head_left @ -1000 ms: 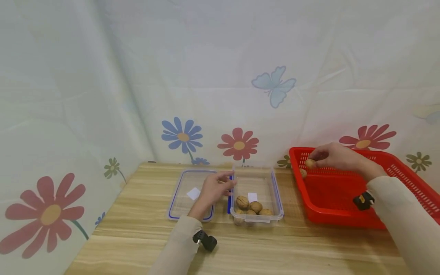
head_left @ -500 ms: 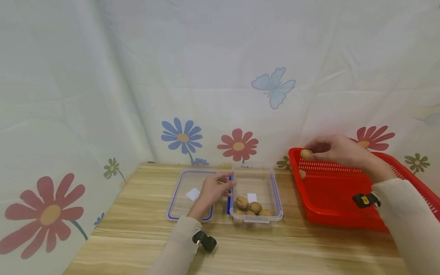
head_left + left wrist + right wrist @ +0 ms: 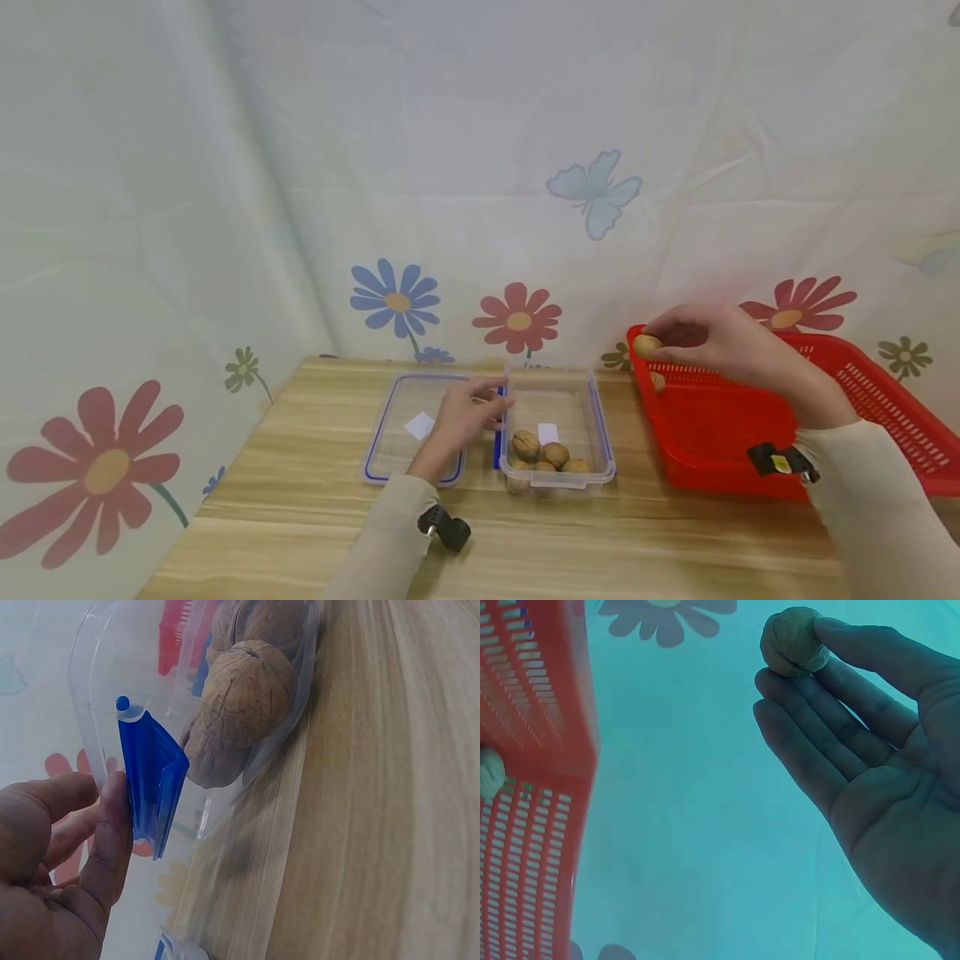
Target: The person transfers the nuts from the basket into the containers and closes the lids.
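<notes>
Red basket point(image 3: 720, 433), brown walnuts point(image 3: 557, 454), blue-clipped clear box point(image 3: 558, 417), flowered backdrop point(image 3: 480, 167).

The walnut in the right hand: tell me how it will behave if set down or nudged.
The walnut, pinched at the right hand's fingertips, looks round, so it would probably roll on the table. Its ridged shell likely grips well. It seems hard and light, held by fingertips alone.

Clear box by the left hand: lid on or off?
Off. The box is open-topped with walnuts showing; its lid lies flat beside it.
</notes>
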The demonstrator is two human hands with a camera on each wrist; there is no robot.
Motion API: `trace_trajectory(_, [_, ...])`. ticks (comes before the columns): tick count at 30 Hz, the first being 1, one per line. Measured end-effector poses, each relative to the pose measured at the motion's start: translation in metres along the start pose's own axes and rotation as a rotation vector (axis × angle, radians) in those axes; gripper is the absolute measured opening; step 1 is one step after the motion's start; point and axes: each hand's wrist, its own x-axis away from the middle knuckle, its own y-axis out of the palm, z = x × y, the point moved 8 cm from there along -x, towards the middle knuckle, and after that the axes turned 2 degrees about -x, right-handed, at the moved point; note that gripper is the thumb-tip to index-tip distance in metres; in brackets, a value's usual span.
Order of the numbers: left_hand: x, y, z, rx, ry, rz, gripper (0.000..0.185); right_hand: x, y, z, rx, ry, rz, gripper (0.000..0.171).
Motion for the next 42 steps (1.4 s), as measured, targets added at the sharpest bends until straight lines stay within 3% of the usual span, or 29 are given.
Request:
trace_trajectory(7, [-0.001, 0.0, -0.001, 0.001, -0.003, 0.003, 0.041, 0.005, 0.017, -0.013, -0.064, -0.078, 0.016, 0.035])
trace_trajectory(17, [0.0, 0.001, 0.0, 0.0, 0.018, -0.003, 0.042, 0.008, 0.047, -0.022, -0.106, -0.076, 0.025, 0.033])
trace_trajectory(28, [-0.001, 0.002, 0.0, 0.003, 0.011, -0.001, 0.041, 0.007, 0.083, -0.029, -0.213, -0.1, -0.069, 0.032])
trace_trajectory(42, [-0.002, 0.0, 0.0, -0.005, 0.026, 0.001, 0.042, -0.002, 0.112, -0.025, -0.188, -0.08, -0.151, 0.025])
